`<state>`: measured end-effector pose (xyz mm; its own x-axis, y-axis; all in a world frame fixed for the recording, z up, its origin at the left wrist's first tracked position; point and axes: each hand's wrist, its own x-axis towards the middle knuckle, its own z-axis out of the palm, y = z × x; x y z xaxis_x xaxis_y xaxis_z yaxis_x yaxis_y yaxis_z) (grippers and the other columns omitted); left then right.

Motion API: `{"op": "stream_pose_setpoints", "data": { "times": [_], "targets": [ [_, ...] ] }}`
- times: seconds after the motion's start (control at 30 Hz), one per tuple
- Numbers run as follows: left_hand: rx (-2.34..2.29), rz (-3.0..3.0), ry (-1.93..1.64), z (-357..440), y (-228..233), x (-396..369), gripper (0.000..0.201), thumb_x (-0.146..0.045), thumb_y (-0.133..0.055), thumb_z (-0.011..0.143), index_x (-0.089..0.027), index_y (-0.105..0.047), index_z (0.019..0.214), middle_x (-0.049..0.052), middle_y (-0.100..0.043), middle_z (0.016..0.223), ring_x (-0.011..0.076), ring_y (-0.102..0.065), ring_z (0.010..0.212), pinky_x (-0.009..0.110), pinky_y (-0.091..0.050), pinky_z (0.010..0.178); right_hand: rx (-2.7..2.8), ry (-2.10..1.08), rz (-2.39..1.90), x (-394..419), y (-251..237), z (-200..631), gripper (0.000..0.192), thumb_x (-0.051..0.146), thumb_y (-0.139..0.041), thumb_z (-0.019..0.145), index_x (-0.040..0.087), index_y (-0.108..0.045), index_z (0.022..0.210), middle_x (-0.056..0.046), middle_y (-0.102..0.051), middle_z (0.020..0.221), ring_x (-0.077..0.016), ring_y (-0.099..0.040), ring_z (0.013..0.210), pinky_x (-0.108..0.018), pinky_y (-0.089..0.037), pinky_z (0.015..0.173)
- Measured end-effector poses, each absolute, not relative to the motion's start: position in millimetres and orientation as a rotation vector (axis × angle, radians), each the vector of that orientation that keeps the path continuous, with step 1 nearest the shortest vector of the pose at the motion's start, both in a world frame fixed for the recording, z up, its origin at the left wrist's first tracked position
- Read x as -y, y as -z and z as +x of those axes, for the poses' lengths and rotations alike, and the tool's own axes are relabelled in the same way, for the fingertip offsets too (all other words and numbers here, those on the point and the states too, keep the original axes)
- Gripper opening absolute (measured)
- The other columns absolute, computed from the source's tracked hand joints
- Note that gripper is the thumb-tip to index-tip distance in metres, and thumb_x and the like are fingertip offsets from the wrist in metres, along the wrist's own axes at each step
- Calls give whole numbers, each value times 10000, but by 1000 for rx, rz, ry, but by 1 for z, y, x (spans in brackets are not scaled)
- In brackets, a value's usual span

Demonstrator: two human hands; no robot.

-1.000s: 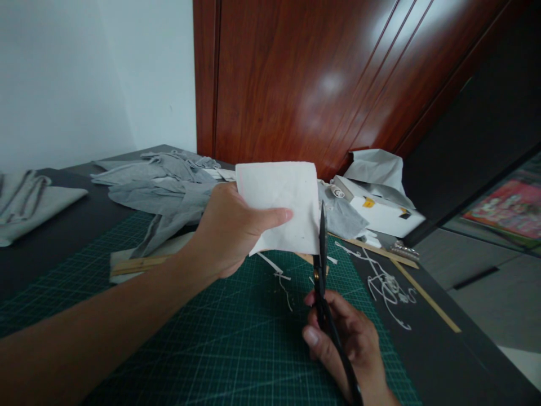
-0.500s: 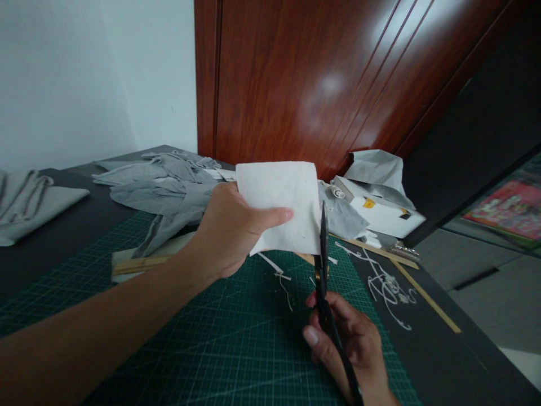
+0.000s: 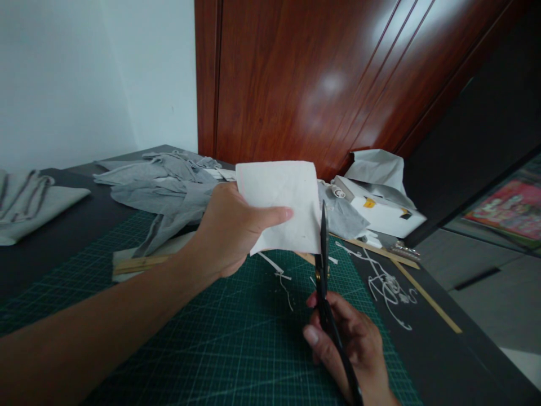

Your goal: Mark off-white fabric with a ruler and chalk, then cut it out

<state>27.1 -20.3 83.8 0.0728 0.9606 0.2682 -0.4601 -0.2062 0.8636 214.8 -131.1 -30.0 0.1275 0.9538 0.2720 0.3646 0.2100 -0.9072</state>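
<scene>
We see the left hand [image 3: 230, 231] holding a white fabric square [image 3: 281, 206] up above the green cutting mat [image 3: 220, 338], its fingers clamped on the square's left part with the thumb laid across the front. A faint pink line runs along the square's left edge. The right hand [image 3: 353, 347] has its fingers closed around the handles of black scissors [image 3: 324, 276], whose blades point upward and lie together against the square's right edge.

The mat carries a printed white grid, but we cannot read any figures on it. White thread-like trimmings [image 3: 386, 287] lie on the dark tabletop [image 3: 435, 349] just past the mat's right edge. Grey cloth [image 3: 164, 189] is heaped toward the far left corner, with a wooden ruler [image 3: 137, 264] on the mat's left part. Near the far right edge sits a white box [image 3: 386, 214] with a small yellow label; its writing is too small to read.
</scene>
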Motion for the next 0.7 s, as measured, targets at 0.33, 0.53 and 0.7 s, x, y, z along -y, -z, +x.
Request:
{"op": "stream_pose_setpoints", "data": {
  "times": [0.33, 0.53, 0.7],
  "targets": [
    [-646, 1073, -1455, 28, -86, 22, 592, -134, -973, 488, -113, -822, 1060, 146, -830, 1026, 362, -788, 888, 596, -625, 894, 1381, -740, -1338, 132, 30, 212, 311, 477, -860, 788, 288, -738, 1003, 66, -563, 621, -117, -492, 481, -245, -388, 457],
    [-641, 1069, -1462, 27, -87, 22, 557, -120, -957, 498, -119, -824, 1040, 130, -832, 1016, 356, -785, 891, 576, -633, 880, 1374, -748, -1328, 133, 29, 211, 328, 505, -865, 791, 281, -733, 991, 68, -545, 609, -116, -485, 476, -234, -392, 447],
    [-664, 1077, -1479, 28, -87, 22, 588, -120, -955, 478, -111, -817, 1050, 141, -830, 1015, 367, -786, 891, 583, -633, 871, 1388, -787, -1274, 130, 32, 213, 341, 475, -874, 787, 274, -744, 1029, 72, -541, 618, -107, -452, 460, -229, -381, 428]
  ]
}}
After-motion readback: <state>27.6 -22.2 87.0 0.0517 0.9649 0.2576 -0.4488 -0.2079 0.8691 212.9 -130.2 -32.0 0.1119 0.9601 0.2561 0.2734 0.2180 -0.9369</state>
